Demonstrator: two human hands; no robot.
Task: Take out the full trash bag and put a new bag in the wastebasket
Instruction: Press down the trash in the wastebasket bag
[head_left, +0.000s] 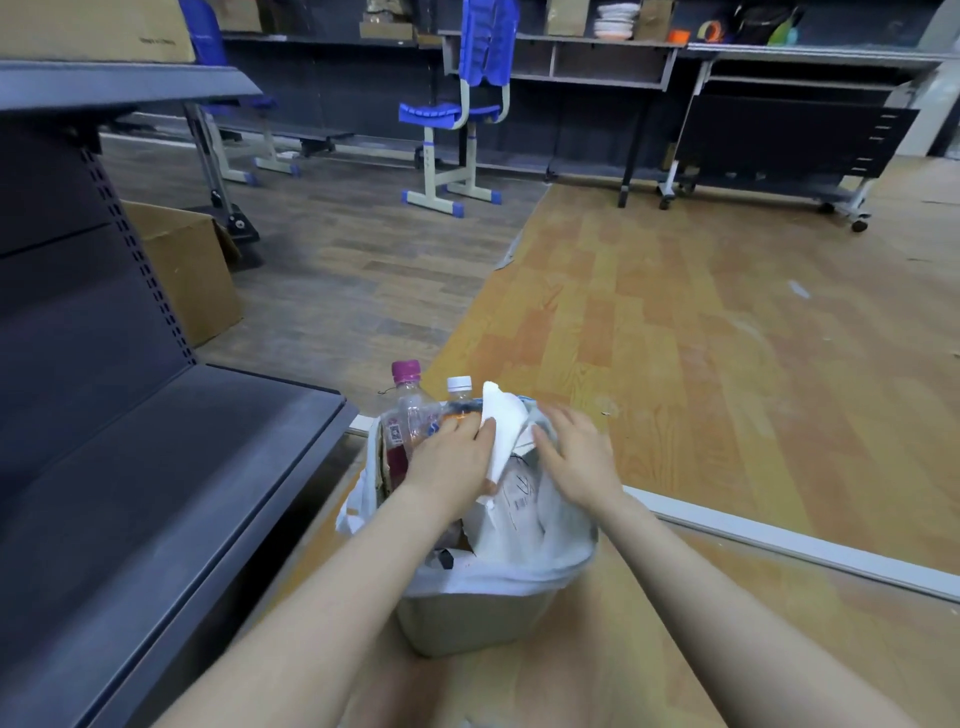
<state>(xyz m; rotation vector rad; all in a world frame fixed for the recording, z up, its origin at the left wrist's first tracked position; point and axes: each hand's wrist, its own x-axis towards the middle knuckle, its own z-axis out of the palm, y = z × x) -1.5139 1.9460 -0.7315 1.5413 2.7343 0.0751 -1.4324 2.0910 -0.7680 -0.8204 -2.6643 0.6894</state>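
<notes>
Both hands rest flat on the heaped rubbish, left hand (451, 457) on the bottles (415, 415), right hand (576, 457) on the trash bag (519, 566) lining the wastebasket (467, 623), so lifting carelessly could spill them.

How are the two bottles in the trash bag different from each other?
The left bottle has a magenta cap; the right bottle has a white cap. The left bottle rises higher and shows more of its body; the right bottle shows little beyond its cap and neck. Both are clear plastic, standing in the trash bag.
</notes>
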